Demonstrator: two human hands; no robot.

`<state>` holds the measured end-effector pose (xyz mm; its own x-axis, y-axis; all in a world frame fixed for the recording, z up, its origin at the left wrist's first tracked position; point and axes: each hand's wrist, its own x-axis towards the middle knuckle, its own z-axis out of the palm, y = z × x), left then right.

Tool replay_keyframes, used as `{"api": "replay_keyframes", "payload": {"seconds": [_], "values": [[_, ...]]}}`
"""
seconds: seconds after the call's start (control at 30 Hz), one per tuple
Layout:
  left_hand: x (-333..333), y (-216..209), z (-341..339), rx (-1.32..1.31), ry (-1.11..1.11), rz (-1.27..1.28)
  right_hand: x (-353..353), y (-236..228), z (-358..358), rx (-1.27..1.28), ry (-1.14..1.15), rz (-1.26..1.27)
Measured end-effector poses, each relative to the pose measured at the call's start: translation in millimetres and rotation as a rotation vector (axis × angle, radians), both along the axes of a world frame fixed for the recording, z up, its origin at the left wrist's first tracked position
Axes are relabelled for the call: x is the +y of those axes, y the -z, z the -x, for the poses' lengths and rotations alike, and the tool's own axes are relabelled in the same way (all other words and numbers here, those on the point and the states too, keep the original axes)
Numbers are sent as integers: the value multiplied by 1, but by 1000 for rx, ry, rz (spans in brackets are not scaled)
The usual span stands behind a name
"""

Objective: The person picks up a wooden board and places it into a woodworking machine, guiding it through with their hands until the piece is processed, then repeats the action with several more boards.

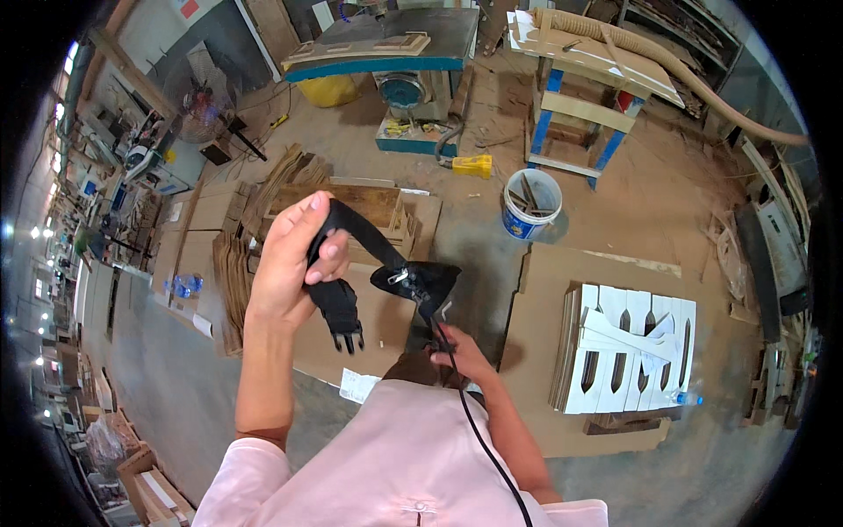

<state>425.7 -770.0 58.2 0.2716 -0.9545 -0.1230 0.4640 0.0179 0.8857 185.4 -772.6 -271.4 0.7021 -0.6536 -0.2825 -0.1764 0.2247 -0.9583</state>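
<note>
My left hand is raised in front of me, its fingers closed round a black webbing strap. From the strap's lower end hangs a black plastic buckle with its prongs pointing down. Its other end runs to a small black zipped pouch. A thin black cable drops from the pouch across my front. Low at my waist, my right hand is curled beside the cable, below the pouch. What its fingers hold is too small and partly hidden to name.
Cardboard sheets lie on the floor, with a stack of white cut-out panels to the right. A white bucket of scraps stands ahead. Beyond are a machine table and a workbench. Stacked wooden pieces sit left.
</note>
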Motion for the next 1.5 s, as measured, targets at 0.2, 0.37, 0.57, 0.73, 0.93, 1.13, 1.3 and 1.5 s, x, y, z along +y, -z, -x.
{"api": "replay_keyframes", "payload": {"seconds": [0.2, 0.37, 0.57, 0.73, 0.93, 1.13, 1.3, 1.5], "values": [[-58, 17, -28, 36, -33, 76, -72, -3, -12, 11, 460, -214], [-116, 37, -43, 72, -10, 48, -167, -62, -66, 103, 402, -679], [-164, 53, -80, 74, 47, 30, -221, -19, -103, -226, 358, -510], [-206, 67, -88, 71, 85, -58, -263, -30, -137, 165, 270, -950], [-239, 64, -100, 15, -23, -133, -317, 49, -153, 129, 235, -719], [-245, 63, -125, 0, -297, -178, -424, -34, -141, -6, 353, -754], [-255, 74, -127, 78, -381, -222, -485, -89, -144, -440, 200, -895], [-255, 90, -120, 214, -533, -139, -525, -146, -125, -414, 164, -655]]}}
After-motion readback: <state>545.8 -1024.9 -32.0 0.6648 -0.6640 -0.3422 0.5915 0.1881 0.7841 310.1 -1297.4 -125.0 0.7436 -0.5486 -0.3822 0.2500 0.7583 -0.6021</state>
